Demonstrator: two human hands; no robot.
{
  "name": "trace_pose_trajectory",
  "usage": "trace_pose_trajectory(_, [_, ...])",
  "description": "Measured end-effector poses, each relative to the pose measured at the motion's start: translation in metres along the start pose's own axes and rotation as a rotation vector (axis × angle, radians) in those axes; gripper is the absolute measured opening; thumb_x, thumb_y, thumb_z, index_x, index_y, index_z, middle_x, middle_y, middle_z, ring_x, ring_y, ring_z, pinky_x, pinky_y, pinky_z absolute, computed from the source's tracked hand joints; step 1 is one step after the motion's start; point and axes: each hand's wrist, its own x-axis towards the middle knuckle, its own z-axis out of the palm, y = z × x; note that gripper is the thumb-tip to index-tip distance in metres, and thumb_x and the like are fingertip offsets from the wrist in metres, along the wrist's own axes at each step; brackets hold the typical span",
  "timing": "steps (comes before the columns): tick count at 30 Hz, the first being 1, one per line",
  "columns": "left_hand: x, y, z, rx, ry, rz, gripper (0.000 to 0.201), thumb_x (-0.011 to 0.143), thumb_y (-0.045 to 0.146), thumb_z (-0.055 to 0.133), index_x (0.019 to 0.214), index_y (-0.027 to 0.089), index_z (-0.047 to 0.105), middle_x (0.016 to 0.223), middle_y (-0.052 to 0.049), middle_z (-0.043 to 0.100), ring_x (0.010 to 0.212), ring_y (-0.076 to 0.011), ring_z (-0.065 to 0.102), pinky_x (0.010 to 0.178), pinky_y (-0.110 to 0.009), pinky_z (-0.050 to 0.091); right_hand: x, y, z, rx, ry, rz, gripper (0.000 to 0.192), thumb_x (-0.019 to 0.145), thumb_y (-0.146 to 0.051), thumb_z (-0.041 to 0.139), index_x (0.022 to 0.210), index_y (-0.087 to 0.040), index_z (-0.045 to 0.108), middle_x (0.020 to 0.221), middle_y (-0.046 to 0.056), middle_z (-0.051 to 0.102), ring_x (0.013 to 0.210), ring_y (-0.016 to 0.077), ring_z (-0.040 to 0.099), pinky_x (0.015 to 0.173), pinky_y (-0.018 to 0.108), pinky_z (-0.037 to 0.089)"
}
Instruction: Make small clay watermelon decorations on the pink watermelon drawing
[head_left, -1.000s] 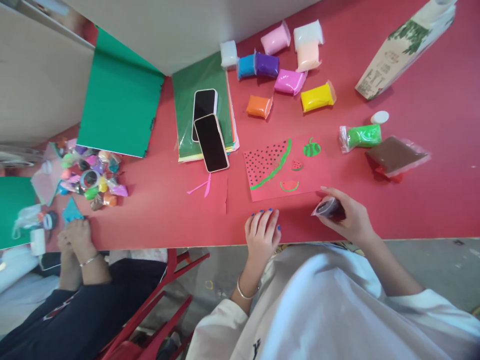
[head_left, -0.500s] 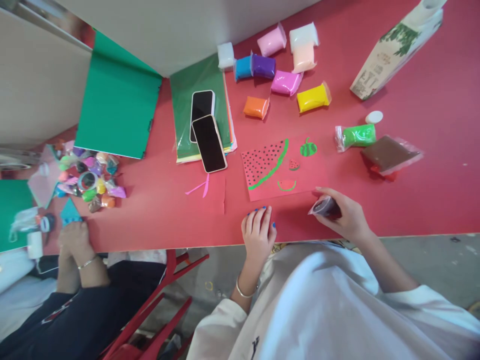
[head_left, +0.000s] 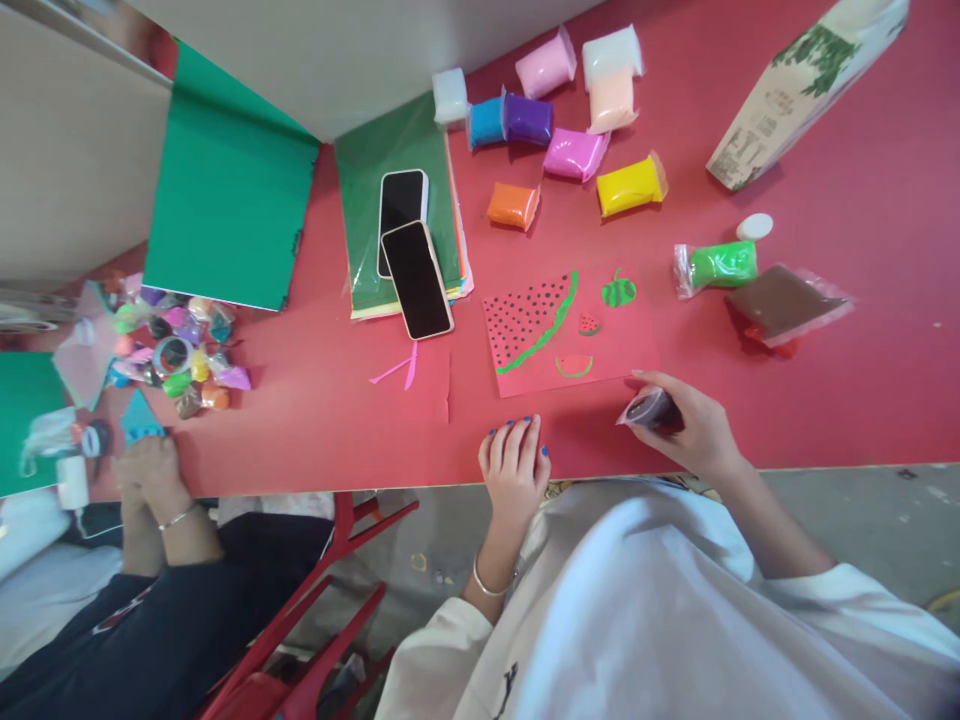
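The red table (head_left: 862,400) fills most of the frame. In the upper left lies a green sheet (head_left: 225,230). At upper centre we see a stack of coloured paper (head_left: 360,200) carrying two phones (head_left: 416,280). A printed carton (head_left: 795,90) lies in the upper right corner. Right of centre rests the red card (head_left: 600,350) bearing watermelon shapes. Clay packets lie above it, among them the yellow packet (head_left: 630,187) and the orange packet (head_left: 513,205); a green packet (head_left: 720,266) and a brown packet (head_left: 780,303) sit at right.

Our right hand (head_left: 694,430) is at lower centre-right, fingers closed around a small dark packet (head_left: 649,410) just below the card's lower right corner. Our left hand (head_left: 514,465) rests at the table's near edge at lower centre, fingers released and lying flat on the surface, holding nothing.

At lower left, another person's hand (head_left: 150,470) touches a blue paper piece (head_left: 139,420) beside a pile of small clay packets (head_left: 176,345).
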Motion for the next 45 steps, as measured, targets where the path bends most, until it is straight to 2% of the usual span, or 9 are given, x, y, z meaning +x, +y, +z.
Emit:
trace_pose_trajectory(4, [0.003,0.001,0.0,-0.014,-0.005,0.012,0.042,0.083,0.018,0.053,0.124,0.022,0.062,0.111,-0.008,0.069,0.11,-0.0229,0.056,0.104,-0.04,0.034,0.001,-0.002,-0.001,0.006,-0.004,-0.003,0.047,0.079,-0.035,0.064,0.123,-0.026,0.051,0.102,0.004,0.071,0.09,0.0215,0.07,0.079,0.034,0.056])
trace_pose_trajectory(9, [0.008,-0.003,0.002,-0.07,-0.006,-0.044,0.04,0.084,0.016,0.051,0.121,0.023,0.064,0.112,-0.008,0.067,0.111,-0.0226,0.055,0.103,-0.04,0.037,0.001,-0.002,0.0,0.01,0.007,0.001,0.047,0.079,-0.035,0.064,0.123,-0.026,0.051,0.104,0.005,0.071,0.092,0.0225,0.069,0.08,0.035,0.056])
trace_pose_trajectory(15, [0.02,0.002,-0.002,-0.295,0.033,-0.241,0.03,0.088,0.019,0.048,0.111,0.022,0.067,0.108,-0.008,0.064,0.108,-0.0209,0.054,0.1,-0.04,0.041,0.0,-0.002,-0.002,-0.004,-0.004,-0.001,0.046,0.079,-0.033,0.064,0.123,-0.027,0.052,0.104,0.003,0.071,0.09,0.0216,0.069,0.079,0.034,0.056])
trace_pose_trajectory(19, [0.042,0.014,-0.009,-0.464,0.105,-0.448,0.032,0.091,0.026,0.043,0.117,0.022,0.062,0.116,-0.008,0.057,0.114,-0.0206,0.049,0.102,-0.037,0.041,0.0,-0.002,-0.004,-0.029,-0.012,0.002,0.047,0.078,-0.032,0.065,0.123,-0.027,0.051,0.105,0.003,0.07,0.09,0.0213,0.069,0.079,0.034,0.056])
trace_pose_trajectory(22, [0.058,0.027,-0.011,-0.549,0.085,-0.468,0.034,0.091,0.026,0.043,0.12,0.024,0.061,0.12,-0.007,0.053,0.118,-0.0206,0.046,0.104,-0.037,0.039,0.0,-0.003,-0.004,-0.039,-0.007,-0.01,0.048,0.078,-0.03,0.065,0.124,-0.028,0.05,0.106,0.003,0.07,0.09,0.0212,0.069,0.079,0.034,0.056])
trace_pose_trajectory(26, [0.073,0.046,-0.001,-0.474,0.029,-0.399,0.038,0.086,0.02,0.047,0.122,0.026,0.061,0.122,-0.007,0.052,0.116,-0.0229,0.044,0.105,-0.041,0.034,0.001,-0.004,-0.005,-0.05,-0.003,-0.037,0.048,0.079,-0.03,0.063,0.125,-0.027,0.049,0.109,0.004,0.07,0.092,0.0215,0.069,0.081,0.034,0.055])
trace_pose_trajectory(30, [0.076,0.058,0.014,-0.315,0.004,-0.366,0.043,0.08,0.015,0.051,0.121,0.026,0.062,0.127,-0.008,0.052,0.119,-0.0278,0.04,0.102,-0.045,0.031,0.002,-0.004,-0.005,-0.04,-0.003,-0.048,0.048,0.08,-0.032,0.063,0.126,-0.027,0.05,0.109,0.004,0.07,0.091,0.0213,0.069,0.08,0.033,0.055])
trace_pose_trajectory(37, [0.07,0.062,0.022,-0.069,0.038,-0.307,0.045,0.079,0.019,0.056,0.122,0.028,0.062,0.127,-0.008,0.056,0.119,-0.0294,0.039,0.102,-0.045,0.028,0.003,-0.002,-0.005,-0.043,0.026,-0.085,0.051,0.079,-0.032,0.066,0.127,-0.027,0.05,0.107,0.003,0.07,0.091,0.0208,0.069,0.08,0.032,0.055])
trace_pose_trajectory(45, [0.071,0.061,0.021,-0.043,0.032,-0.316,0.046,0.079,0.019,0.057,0.124,0.028,0.061,0.128,-0.007,0.057,0.119,-0.0299,0.04,0.098,-0.046,0.028,0.004,-0.003,-0.005,-0.039,0.033,-0.107,0.05,0.079,-0.03,0.068,0.126,-0.025,0.051,0.106,0.004,0.07,0.09,0.0194,0.069,0.08,0.029,0.055])
